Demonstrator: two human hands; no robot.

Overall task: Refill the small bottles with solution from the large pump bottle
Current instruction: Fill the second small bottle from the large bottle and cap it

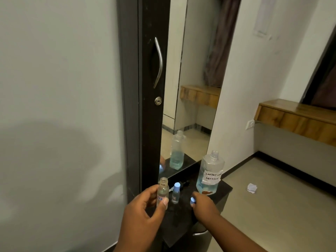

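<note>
My left hand (145, 206) holds one small bottle (163, 191) upright above the near left part of the black tabletop (225, 190). Fingers (150, 192) and thumb are curled round its lower body, the thumb tip lying over the label. The neck is open, no cap on it. Contents clear; level hard to read behind my fingers.

My right hand (203, 201) is low over the tabletop, to the right of the small bottles. Its fingers pinch a blue cap (192, 200) at the fingertips. Whether the cap touches the tabletop I cannot tell.

A second small bottle (176, 193) stands upright on the tabletop between my two hands, just beside the held one, with its blue cap on.

The large bottle (209, 176) stands upright at the far right of the tabletop, well apart from the right hand. Its neck is open, with no pump head fitted. Pale blue liquid fills roughly the lower third. A white paper label with handwriting reads "CONTACT LEN… SOLUTION".

Behind the tabletop a mirror (192, 88) reflects the large bottle. To the left of the mirror is a dark door panel with a curved metal handle (158, 62) and a keyhole. A crumpled white scrap (252, 188) lies on the floor to the right. A wooden shelf (298, 119) runs along the far wall.
</note>
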